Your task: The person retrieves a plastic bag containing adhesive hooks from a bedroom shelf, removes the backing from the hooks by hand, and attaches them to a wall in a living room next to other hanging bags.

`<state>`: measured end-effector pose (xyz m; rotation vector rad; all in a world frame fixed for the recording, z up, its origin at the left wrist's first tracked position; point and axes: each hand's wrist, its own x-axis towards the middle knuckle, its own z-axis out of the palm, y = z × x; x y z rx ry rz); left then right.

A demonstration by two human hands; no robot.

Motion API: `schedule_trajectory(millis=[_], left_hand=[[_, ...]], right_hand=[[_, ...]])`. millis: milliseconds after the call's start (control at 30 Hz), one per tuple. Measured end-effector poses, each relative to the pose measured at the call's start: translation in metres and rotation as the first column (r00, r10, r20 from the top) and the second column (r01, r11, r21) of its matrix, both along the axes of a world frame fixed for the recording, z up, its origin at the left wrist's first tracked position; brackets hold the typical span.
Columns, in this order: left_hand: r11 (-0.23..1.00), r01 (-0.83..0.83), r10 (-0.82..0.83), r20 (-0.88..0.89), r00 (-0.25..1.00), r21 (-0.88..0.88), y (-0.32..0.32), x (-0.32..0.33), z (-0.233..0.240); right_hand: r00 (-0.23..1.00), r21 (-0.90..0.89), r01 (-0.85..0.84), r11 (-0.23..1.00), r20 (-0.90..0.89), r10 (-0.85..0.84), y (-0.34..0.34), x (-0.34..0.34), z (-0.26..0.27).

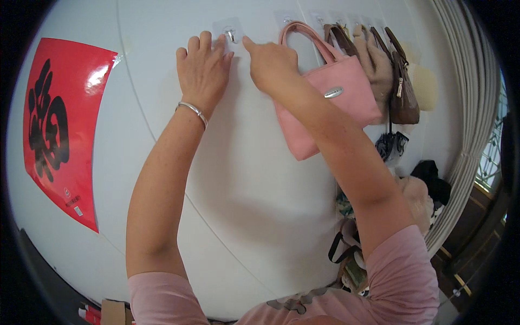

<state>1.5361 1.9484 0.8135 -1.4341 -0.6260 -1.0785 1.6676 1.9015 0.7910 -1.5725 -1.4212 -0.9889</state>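
A clear adhesive wall hook [230,34] with a metal prong is on the white wall [260,178], between my two raised hands. My left hand [205,69] lies against the wall on the hook's left side, fingers apart, its index fingertip close to the clear backing. On the other side, my right hand [273,63] extends one finger toward the backing's right edge, the other fingers curled. Whether anything is inside those curled fingers is hidden. Just right of that hand hangs a pink handbag [333,77], partly covered by my right forearm.
More clear hooks [288,19] run rightward, carrying a brown handbag [405,95] and a beige fuzzy item [373,73]. A red poster [67,130] with black lettering is on the left. Grey curtains [467,101] hang at the right. A cardboard box [113,312] sits lower left.
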Motion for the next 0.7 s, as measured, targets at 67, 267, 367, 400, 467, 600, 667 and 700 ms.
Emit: schedule_trajectory(millis=[67,267,367,400,467,600,667,700], left_hand=[[1.0,0.021,-0.021,0.006,1.0,0.018,0.005,-0.001,-0.006],[0.999,0.036,-0.036,-0.014,0.999,-0.011,0.001,0.006,0.002],[0.988,0.156,-0.156,-0.013,0.988,-0.001,-0.013,-0.009,-0.006],[0.954,0.301,-0.301,0.009,0.953,0.004,-0.013,-0.015,-0.019],[0.717,0.668,-0.626,0.237,0.743,-0.199,-0.026,-0.013,-0.068],[0.063,0.808,-0.604,0.622,0.498,-0.586,-0.087,-0.008,-0.176],[-0.098,0.832,-0.527,0.738,0.422,-0.546,-0.107,-0.013,-0.216],[-0.214,0.855,-0.499,0.805,0.321,-0.473,-0.112,-0.013,-0.231]], right_hand=[[1.0,0.006,-0.022,1.0,-0.014,0.022,0.004,0.0,-0.003],[0.998,0.068,0.036,0.997,0.043,-0.039,0.007,0.004,0.006],[0.983,0.199,-0.131,0.971,-0.101,0.154,-0.019,0.003,-0.013],[0.974,0.293,-0.16,0.943,-0.107,0.198,-0.031,-0.005,-0.03],[0.888,0.341,-0.379,0.86,-0.127,0.441,-0.057,-0.009,-0.068],[0.753,0.464,-0.497,0.733,-0.19,0.63,-0.072,-0.011,-0.141],[0.697,0.411,-0.512,0.754,-0.315,0.645,-0.084,-0.023,-0.173],[0.645,0.345,-0.526,0.777,-0.434,0.63,-0.089,-0.026,-0.188]])
